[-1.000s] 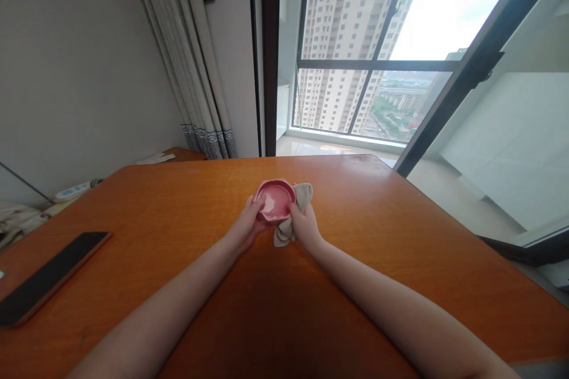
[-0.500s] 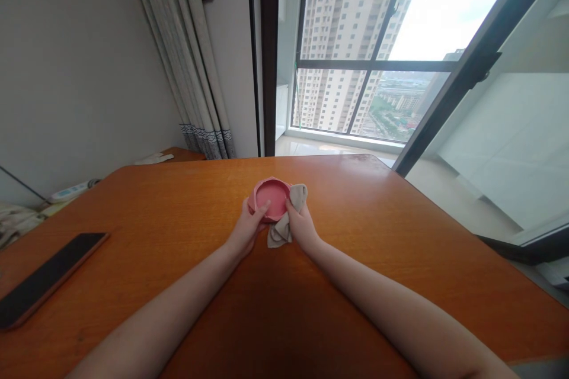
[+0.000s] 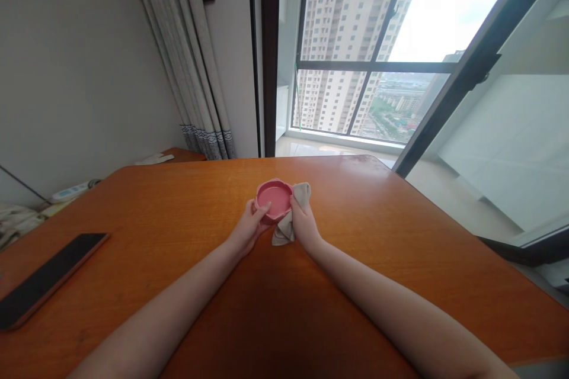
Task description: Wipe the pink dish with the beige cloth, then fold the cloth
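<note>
A shallow round pink dish (image 3: 274,196) with a wavy outer edge is held above the table, its hollow side tilted toward me. My left hand (image 3: 248,226) is closed on its lower left side, thumb over the rim and fingers underneath. Against the dish's right side, my right hand (image 3: 304,224) pinches a grey-beige cloth (image 3: 302,192). One part of the cloth sticks up above the hand and another hangs below the dish. The right fingers behind the cloth are hidden.
The wooden table (image 3: 186,201) spreads under both arms. At its left lies a dark flat phone-like slab (image 3: 48,281) with a reddish edge. Beyond the far edge are a curtain (image 3: 195,71) and a large window (image 3: 368,65). A white remote-like object (image 3: 73,190) lies past the left edge.
The dish has turned slightly and shifted a little to the right. My right hand and the cloth have moved slightly right with it. The left hand keeps its grip.
</note>
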`<state>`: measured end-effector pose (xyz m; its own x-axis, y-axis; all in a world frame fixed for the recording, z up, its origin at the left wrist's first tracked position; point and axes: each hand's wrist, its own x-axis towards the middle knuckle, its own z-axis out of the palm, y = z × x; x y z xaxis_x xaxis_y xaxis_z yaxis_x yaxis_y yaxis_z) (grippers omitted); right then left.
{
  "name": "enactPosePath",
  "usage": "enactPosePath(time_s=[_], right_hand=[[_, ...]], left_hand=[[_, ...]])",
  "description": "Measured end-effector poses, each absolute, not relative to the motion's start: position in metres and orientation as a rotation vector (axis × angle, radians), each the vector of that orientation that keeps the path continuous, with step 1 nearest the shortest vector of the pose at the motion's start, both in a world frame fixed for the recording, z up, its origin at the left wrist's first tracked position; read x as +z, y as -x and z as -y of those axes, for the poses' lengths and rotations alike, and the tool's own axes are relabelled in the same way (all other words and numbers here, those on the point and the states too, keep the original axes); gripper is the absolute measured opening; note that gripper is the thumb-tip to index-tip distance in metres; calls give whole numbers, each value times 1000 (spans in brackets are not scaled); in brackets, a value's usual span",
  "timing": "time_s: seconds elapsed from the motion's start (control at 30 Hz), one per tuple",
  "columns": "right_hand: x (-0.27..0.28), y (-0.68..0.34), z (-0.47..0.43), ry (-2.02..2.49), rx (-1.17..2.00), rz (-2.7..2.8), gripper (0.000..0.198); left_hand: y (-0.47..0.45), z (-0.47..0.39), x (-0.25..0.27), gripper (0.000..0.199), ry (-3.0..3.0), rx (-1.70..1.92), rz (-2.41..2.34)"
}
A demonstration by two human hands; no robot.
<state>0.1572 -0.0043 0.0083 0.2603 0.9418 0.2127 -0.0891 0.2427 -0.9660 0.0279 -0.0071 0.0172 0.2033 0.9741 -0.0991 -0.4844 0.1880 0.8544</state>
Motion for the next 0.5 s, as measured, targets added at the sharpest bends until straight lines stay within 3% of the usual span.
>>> enactPosePath(time_s=[0.17, 0.4, 0.5], right_hand=[[16, -188, -19, 1073, 1013, 1353, 40], [12, -158, 1, 1089, 892, 1340, 68], [14, -161, 2, 1093, 850, 1325, 61]], left_hand=[[-23, 4, 15, 48, -779, 920, -807], [-29, 3, 15, 39, -680, 1265, -794], [-26, 5, 21, 41, -736, 1184, -714]])
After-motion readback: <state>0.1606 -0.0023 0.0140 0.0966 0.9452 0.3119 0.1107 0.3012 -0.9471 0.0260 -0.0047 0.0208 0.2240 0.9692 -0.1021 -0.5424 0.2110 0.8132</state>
